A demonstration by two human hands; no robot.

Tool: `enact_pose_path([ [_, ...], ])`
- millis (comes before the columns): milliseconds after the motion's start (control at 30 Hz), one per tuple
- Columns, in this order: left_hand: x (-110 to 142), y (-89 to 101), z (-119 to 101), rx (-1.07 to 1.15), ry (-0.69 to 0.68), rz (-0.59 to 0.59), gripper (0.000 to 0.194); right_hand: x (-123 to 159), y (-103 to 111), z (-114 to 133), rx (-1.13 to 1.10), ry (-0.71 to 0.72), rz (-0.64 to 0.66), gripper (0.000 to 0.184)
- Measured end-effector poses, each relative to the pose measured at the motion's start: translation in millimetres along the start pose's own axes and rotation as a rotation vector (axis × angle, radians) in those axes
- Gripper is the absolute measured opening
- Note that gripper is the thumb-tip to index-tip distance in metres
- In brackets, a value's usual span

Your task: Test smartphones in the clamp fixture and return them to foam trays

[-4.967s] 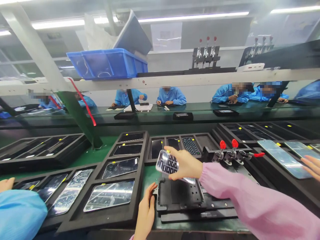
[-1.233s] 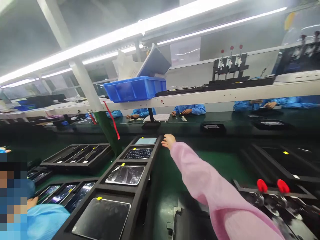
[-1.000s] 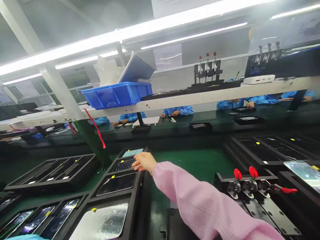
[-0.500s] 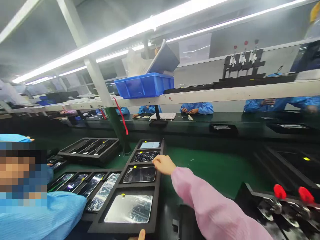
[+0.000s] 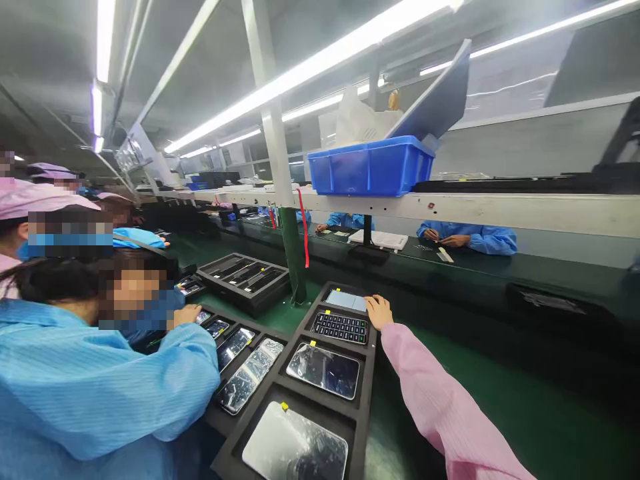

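Resting with fingers loosely spread and empty, the right hand (image 5: 379,312) touches the rim of a black foam tray (image 5: 368,373), just beside a black keypad-patterned panel (image 5: 341,327). A small yellow label (image 5: 313,343) is unreadable.

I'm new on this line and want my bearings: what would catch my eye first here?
The bright blue crate stands out first, up on the white shelf. Below it, a right hand in a pink sleeve reaches the edge of a black tray of phones, while a co-worker in a blue gown fills the left side.
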State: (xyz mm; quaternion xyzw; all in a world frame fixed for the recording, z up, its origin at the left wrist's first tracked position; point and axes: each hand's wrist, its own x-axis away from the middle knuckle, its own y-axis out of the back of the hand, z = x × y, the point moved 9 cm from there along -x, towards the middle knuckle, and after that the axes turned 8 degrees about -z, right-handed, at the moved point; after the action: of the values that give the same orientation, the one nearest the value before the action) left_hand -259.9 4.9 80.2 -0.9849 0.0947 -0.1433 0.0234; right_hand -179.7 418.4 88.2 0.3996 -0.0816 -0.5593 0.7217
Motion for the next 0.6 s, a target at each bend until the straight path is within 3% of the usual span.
enact_pose_path([
  [133,-49,-16.6,-51,0.025,-0.073,0.003,0.029,-18,-13,-7,-0.048,-0.011,-0.015,0.034],
  [167,-62,-20.0,-65,0.032,-0.091,0.003,0.021,-21,-15,-11,-0.064,-0.023,-0.021,0.033],
  [300,-105,-32.8,-122,0.045,-0.189,0.029,0.028,-37,-13,-35,-0.149,-0.114,-0.091,0.035],
  [400,-129,-37.1,-158,0.051,-0.263,0.042,0.012,-50,-17,-56,-0.228,-0.213,-0.102,0.036],
  [600,-148,-33.0,-192,0.049,-0.392,0.04,0.01,-56,-41,-79,-0.339,-0.305,0.004,0.034],
])
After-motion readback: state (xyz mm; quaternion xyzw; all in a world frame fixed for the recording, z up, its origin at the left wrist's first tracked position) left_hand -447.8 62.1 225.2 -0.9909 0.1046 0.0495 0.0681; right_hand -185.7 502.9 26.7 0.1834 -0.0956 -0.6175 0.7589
